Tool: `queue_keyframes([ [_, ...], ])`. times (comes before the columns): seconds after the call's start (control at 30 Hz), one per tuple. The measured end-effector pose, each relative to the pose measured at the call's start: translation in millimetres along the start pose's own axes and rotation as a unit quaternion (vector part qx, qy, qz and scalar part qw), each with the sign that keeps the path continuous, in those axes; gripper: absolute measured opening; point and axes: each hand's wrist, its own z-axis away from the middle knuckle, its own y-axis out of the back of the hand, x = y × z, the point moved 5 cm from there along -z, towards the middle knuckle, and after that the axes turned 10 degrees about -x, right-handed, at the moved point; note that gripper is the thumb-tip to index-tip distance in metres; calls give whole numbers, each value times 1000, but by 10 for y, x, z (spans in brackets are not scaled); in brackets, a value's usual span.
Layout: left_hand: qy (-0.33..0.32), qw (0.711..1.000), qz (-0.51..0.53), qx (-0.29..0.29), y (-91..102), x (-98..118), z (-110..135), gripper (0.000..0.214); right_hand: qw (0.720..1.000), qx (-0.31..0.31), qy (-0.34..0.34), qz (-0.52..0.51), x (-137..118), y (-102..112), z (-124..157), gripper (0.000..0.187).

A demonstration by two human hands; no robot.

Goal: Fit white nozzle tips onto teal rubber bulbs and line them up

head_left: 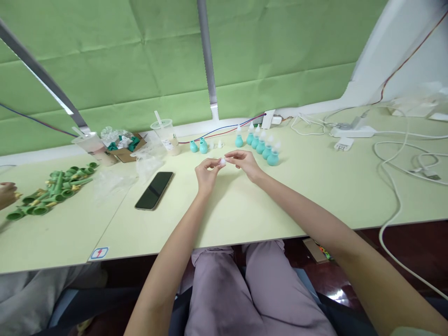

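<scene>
My left hand (206,173) and my right hand (245,162) meet over the pale table (266,200), both pinching a small white translucent piece (222,161) between their fingertips. Just behind them stands a row of several teal bulbs with clear white tips (261,143). Two teal bulbs without tips (199,146) stand to the left of that row, with a couple of loose white tips (217,144) beside them.
A black phone (154,190) lies left of my hands. A plastic cup with a straw (167,136), clear bags (149,161) and a cardboard box of parts (125,145) stand behind it. Green pipe fittings (52,191) and another person's hand (6,193) are far left. White cables and a power strip (353,131) lie right.
</scene>
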Motion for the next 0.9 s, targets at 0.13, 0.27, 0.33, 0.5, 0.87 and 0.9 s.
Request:
queue_keyframes([
  [0.13, 21, 1000, 16, 6, 11, -31, 2, 24, 999, 10, -33, -41, 82, -67, 33, 30],
  [0.27, 19, 1000, 16, 9, 15, -18, 4, 25, 995, 5, -62, -75, 147, -92, 41, 30],
  [0.33, 14, 1000, 4, 9, 15, -3, 5, 25, 994, -6, -77, -83, 179, -86, 33, 30],
  [0.5, -27, 999, -23, -12, -8, 40, 13, 19, 980, -66, -124, -139, 269, -60, 14, 32],
  [0.87, -108, 990, -83, -31, -93, 246, 97, 13, 943, -168, -158, -239, 293, -40, 31, 26],
  [0.9, -111, 990, -84, -28, -97, 266, 103, 14, 943, -162, -156, -244, 290, -38, 29, 25],
])
